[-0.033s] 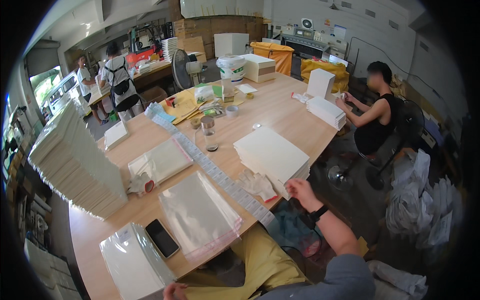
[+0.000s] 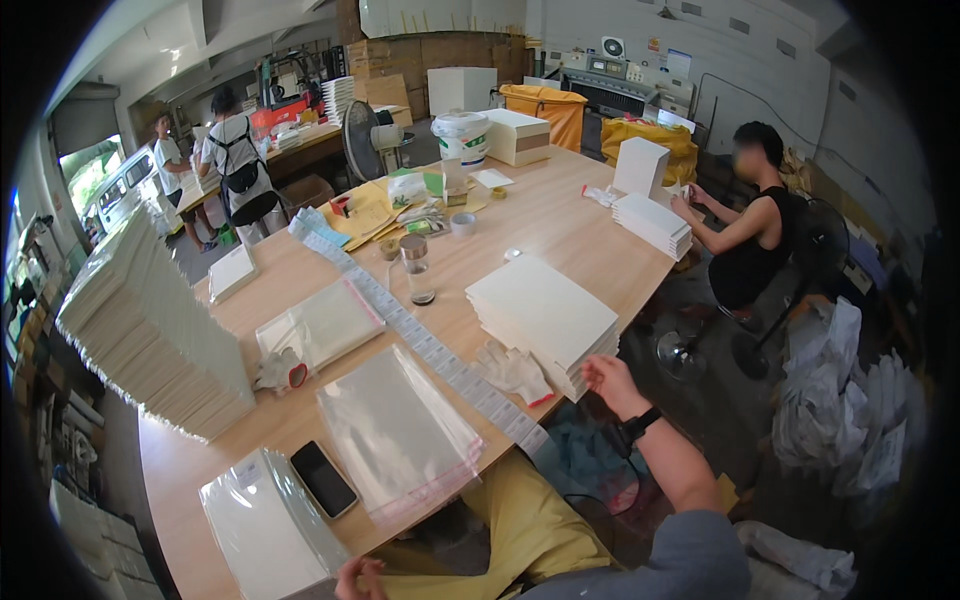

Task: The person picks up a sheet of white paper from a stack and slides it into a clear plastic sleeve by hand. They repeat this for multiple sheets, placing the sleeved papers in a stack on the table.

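My right hand (image 2: 612,386), a dark watch on its wrist, hovers beside the near right corner of a stack of white sheets or booklets (image 2: 545,310). Its fingers are loosely bent and nothing shows in them. My left hand (image 2: 360,580) is at the bottom edge, partly cut off, with loosely curled, empty fingers. Close to it lies a pile of white items in clear film (image 2: 265,520), and a black phone (image 2: 324,479) beside that. Clear plastic bags (image 2: 400,430) with pinkish edges lie between my hands. A white knit glove (image 2: 515,370) rests against the white stack.
A tall stack of white booklets (image 2: 155,330) stands at left. A label strip (image 2: 420,340) crosses the wooden table (image 2: 570,215), passing a glass bottle (image 2: 418,270). More clear bags (image 2: 320,320) and another glove (image 2: 280,370) lie near. At right a co-worker (image 2: 755,220) handles white pieces.
My right hand has shifted slightly right, away from the stack's corner. My left hand has come slightly up and right into view. The things on the table have stayed put.
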A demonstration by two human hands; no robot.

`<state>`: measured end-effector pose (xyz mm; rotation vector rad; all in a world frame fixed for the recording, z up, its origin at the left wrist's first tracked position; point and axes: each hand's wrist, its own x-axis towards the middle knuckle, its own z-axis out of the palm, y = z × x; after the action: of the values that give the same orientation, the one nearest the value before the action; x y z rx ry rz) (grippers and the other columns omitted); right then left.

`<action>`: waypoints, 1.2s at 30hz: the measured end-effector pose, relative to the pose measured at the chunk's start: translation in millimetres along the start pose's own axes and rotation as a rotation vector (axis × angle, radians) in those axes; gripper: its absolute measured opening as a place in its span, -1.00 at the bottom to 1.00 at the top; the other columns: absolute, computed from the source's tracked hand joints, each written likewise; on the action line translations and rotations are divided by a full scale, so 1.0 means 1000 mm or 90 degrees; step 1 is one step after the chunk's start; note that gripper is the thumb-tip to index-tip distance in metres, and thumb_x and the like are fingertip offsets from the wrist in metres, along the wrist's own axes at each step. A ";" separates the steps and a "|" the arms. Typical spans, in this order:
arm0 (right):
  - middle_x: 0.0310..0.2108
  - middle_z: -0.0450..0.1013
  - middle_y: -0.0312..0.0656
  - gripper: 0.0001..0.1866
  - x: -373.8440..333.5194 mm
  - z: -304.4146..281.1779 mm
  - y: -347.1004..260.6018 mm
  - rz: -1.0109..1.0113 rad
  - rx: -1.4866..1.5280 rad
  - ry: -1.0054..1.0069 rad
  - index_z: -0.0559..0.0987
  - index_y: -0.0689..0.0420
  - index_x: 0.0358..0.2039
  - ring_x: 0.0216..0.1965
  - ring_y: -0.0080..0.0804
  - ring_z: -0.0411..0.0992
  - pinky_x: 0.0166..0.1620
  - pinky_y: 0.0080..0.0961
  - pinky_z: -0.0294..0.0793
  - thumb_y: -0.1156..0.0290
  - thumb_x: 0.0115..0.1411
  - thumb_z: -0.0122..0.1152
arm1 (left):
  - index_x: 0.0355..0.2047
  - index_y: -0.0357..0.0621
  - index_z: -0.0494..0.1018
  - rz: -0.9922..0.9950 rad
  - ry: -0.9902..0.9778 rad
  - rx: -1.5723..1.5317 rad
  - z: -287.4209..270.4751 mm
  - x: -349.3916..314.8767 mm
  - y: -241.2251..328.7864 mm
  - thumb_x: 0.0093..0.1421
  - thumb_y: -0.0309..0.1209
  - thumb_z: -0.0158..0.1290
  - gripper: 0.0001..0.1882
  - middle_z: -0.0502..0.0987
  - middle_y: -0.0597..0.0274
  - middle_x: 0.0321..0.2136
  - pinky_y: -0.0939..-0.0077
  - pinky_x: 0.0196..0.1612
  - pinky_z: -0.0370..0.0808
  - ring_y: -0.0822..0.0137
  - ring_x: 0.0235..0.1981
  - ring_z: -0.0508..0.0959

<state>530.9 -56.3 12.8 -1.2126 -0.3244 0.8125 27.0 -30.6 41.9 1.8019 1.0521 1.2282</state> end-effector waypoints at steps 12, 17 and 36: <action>-0.57 0.34 -0.40 -0.74 0.083 -0.020 0.007 0.151 0.135 -0.041 0.42 -0.06 -0.40 -0.53 -0.59 0.31 -0.53 -0.65 0.24 0.04 0.12 -0.05 | -0.40 -0.28 0.40 0.056 -0.352 0.663 0.121 0.092 -0.101 -0.05 -0.34 -0.07 -0.74 0.43 -0.05 -0.42 0.19 -0.29 0.41 0.02 -0.36 0.45; -0.69 0.22 -0.42 -0.87 0.095 -0.026 -0.010 -0.039 -0.005 0.009 0.35 0.06 -0.41 -0.78 -0.71 0.14 -0.79 -0.77 0.07 0.30 0.16 -0.12 | -0.49 -0.22 0.41 0.127 -0.324 0.710 0.139 0.105 -0.109 -0.07 -0.38 -0.11 -0.81 0.41 0.04 -0.46 0.26 -0.35 0.40 0.13 -0.42 0.45; -0.12 0.33 -0.17 -0.57 -0.155 -0.008 0.053 0.249 -0.182 -0.380 0.25 0.31 -0.01 -0.13 -0.34 0.29 -0.04 -0.43 0.24 0.47 0.09 -0.10 | -0.29 -0.17 0.41 0.035 -0.462 0.749 0.130 0.104 -0.093 -0.01 -0.33 -0.07 -0.73 0.41 0.01 -0.30 0.18 -0.16 0.34 0.09 -0.24 0.45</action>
<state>409.9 -165.4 -8.6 -1.2977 -0.7205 1.5114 151.3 88.4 -39.5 2.7861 1.3513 -0.2464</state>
